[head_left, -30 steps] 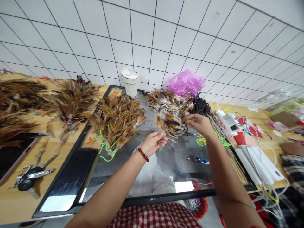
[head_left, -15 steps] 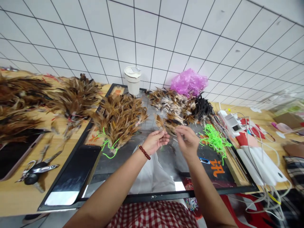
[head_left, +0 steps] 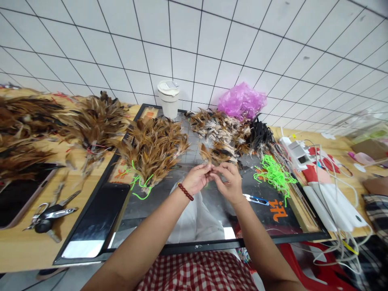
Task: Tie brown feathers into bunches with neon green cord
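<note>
A small brown feather point(head_left: 205, 153) stands up from the pinched thumb and fingers of my left hand point(head_left: 196, 178). Beside it, my right hand point(head_left: 228, 181) is closed, its fingertips meeting those of the left near the feather's lower end; what they pinch is hidden. To the left lies a large bundle of brown feathers point(head_left: 154, 149) with bright green ties point(head_left: 141, 184) at its base. Just beyond my hands is a pile of brown and whitish feathers point(head_left: 220, 131). Loose green strings point(head_left: 274, 173) lie to the right, and a blue-and-white cutter point(head_left: 257, 199) is near my right wrist.
A black-framed glassy board point(head_left: 145, 220) lies under my hands. A lidded white cup point(head_left: 168, 99), a pink plastic bag point(head_left: 242, 101) and black strips point(head_left: 261, 135) stand along the tiled wall. Phone point(head_left: 95, 218) and keys point(head_left: 50, 218) are left; a power strip point(head_left: 295, 151) with cables is right.
My right hand has moved left and come together with my left hand. The cutter shows more fully now. My left hand still holds the feather.
</note>
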Available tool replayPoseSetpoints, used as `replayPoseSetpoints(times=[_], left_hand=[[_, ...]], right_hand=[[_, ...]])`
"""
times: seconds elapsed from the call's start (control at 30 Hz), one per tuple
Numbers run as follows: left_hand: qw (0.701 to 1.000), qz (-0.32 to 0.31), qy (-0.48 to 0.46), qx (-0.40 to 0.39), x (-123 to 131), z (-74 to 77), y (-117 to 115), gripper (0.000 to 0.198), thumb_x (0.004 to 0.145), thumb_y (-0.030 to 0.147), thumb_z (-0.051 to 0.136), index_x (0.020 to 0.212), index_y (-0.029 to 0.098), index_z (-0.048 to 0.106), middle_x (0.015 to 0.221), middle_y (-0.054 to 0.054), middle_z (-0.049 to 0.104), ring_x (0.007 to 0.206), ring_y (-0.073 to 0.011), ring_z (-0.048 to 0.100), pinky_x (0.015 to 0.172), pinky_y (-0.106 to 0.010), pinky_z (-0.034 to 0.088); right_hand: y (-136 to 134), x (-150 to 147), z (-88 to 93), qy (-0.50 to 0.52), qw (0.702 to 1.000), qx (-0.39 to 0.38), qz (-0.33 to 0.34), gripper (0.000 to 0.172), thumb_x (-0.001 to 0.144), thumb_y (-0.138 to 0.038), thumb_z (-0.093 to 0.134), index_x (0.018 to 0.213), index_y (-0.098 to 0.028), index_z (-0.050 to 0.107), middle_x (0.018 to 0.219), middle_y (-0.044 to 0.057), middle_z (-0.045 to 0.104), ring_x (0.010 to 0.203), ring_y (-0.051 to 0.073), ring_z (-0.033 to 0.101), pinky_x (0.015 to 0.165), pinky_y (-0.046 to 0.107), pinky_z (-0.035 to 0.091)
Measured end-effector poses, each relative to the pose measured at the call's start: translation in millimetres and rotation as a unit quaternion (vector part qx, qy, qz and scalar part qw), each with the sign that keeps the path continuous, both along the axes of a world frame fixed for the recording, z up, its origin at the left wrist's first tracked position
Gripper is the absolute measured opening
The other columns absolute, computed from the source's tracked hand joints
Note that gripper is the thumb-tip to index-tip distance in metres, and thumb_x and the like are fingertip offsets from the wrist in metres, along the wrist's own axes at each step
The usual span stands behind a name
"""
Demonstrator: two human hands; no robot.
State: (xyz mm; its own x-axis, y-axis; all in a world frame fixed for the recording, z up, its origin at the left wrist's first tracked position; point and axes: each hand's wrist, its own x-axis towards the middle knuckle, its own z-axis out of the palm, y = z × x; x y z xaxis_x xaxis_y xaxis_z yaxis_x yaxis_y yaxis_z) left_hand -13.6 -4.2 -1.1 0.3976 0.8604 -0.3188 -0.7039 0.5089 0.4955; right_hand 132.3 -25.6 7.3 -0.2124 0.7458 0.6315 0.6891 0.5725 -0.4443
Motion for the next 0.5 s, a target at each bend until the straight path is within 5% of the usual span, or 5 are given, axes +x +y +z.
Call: replayPoseSetpoints(times=[0.27,0.5], left_hand=[[0.999,-0.012,0.034,0.017,2.2,1.3,-1.9,0.011,0.071,0.016,0.073,0.074,0.008,0.067,0.078,-0.006,0.068,0.070,-0.0107,0.063,0.071,-0.024,0.050],[0.995,0.103,0.001,0.005,1.2,-2.7,2.4,0.021,0.068,0.024,0.076,0.079,0.011,0.064,0.062,0.001,0.058,0.055,-0.0050,0.053,0.052,-0.017,0.041]], right_hand=[[0.6,-5.4,0.3,0.028,0.998,-0.020,-0.051,0.019,0.083,-0.030,0.059,0.100,-0.021,0.058,0.094,0.009,0.061,0.089,0.021,0.057,0.080,0.037,0.046],[39.3,13.4,21.1,-0.131,0.986,-0.096,-0.036,0.019,0.089,-0.028,0.050,0.089,-0.021,0.067,0.085,0.006,0.064,0.083,0.019,0.058,0.076,0.031,0.043]])
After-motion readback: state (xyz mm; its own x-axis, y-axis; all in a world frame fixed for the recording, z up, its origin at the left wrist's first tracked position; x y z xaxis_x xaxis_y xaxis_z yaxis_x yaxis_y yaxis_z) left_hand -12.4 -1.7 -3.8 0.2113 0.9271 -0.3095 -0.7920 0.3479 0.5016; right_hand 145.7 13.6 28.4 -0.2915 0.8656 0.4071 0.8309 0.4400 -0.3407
